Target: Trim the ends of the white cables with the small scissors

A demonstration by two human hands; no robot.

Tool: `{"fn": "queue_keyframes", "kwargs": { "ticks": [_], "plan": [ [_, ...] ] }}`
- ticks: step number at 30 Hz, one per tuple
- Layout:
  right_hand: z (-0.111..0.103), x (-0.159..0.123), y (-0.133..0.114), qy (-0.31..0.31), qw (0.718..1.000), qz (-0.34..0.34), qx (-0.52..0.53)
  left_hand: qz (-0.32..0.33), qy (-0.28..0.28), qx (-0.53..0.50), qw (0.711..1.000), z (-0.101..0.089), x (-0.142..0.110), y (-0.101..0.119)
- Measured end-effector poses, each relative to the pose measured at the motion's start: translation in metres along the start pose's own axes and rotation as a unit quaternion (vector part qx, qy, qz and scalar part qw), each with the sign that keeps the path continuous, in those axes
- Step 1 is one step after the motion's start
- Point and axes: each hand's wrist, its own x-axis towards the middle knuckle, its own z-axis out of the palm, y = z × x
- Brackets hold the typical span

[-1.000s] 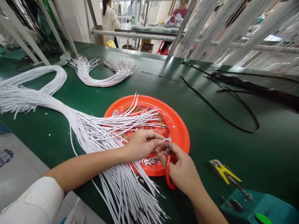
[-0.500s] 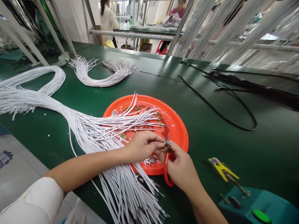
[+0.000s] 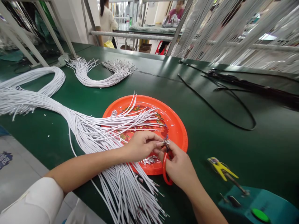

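Note:
Over the red tray (image 3: 179,130), my left hand (image 3: 144,146) pinches the end of a white cable, whose frayed silvery tip (image 3: 167,142) pokes out past the fingertips. My right hand (image 3: 178,163) is closed around red-handled scissors (image 3: 164,171), their dark blades up against that tip. The two hands' fingertips nearly meet, hiding part of the blades. A thick bundle of white cables (image 3: 81,127) runs under my left forearm, some ends lying across the tray and others fanning out below it. Silvery scraps (image 3: 150,160) lie in the tray.
More white cable bundles (image 3: 100,82) rest on the green table (image 3: 210,118) at the back left. Black cables (image 3: 247,85) lie at right. A teal machine (image 3: 259,202) with a yellow piece (image 3: 220,168) sits at the lower right. Co-workers (image 3: 107,23) are beyond the rack.
The scissors have shifted slightly left and their blades have come together on the frayed cable tip. Both hands stay nearly in place, and the whole view has drifted a little.

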Motion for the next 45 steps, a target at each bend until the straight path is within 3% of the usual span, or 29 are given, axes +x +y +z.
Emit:
{"fn": "queue_keyframes", "kwargs": {
  "ticks": [4, 10, 17, 25, 31, 35, 37, 42, 45],
  "plan": [
    [-0.002, 0.0, -0.003, 0.004, 0.997, 0.009, 0.07, 0.0, 0.013, 0.0, 1.0, -0.001, 0.001, -0.001],
    [0.001, 0.001, -0.012, 0.199, 0.951, 0.009, 0.238, 0.052, 0.018, 0.113, 0.992, -0.002, -0.002, -0.003],
    [0.009, -0.003, -0.003, 0.254, 0.948, -0.003, 0.19, 0.142, 0.04, 0.288, 0.946, -0.003, -0.005, 0.0],
    [0.009, -0.008, -0.002, 0.244, 0.962, -0.017, 0.121, 0.147, 0.021, 0.285, 0.947, -0.004, -0.003, -0.002],
    [0.007, -0.01, 0.003, 0.209, 0.967, -0.019, 0.142, 0.143, -0.049, 0.299, 0.942, -0.011, 0.001, 0.001],
    [0.006, -0.009, 0.003, 0.194, 0.969, -0.021, 0.153, 0.103, -0.106, 0.295, 0.944, -0.016, 0.003, 0.004],
    [0.005, -0.009, 0.001, 0.196, 0.966, -0.015, 0.168, 0.116, -0.101, 0.301, 0.941, -0.016, 0.002, 0.004],
    [0.005, -0.005, -0.002, 0.219, 0.962, 0.013, 0.164, 0.193, -0.009, 0.328, 0.925, -0.009, 0.0, -0.001],
    [0.006, -0.003, -0.003, 0.202, 0.953, 0.027, 0.222, 0.192, -0.026, 0.328, 0.925, -0.009, 0.0, -0.001]
  ]
}}
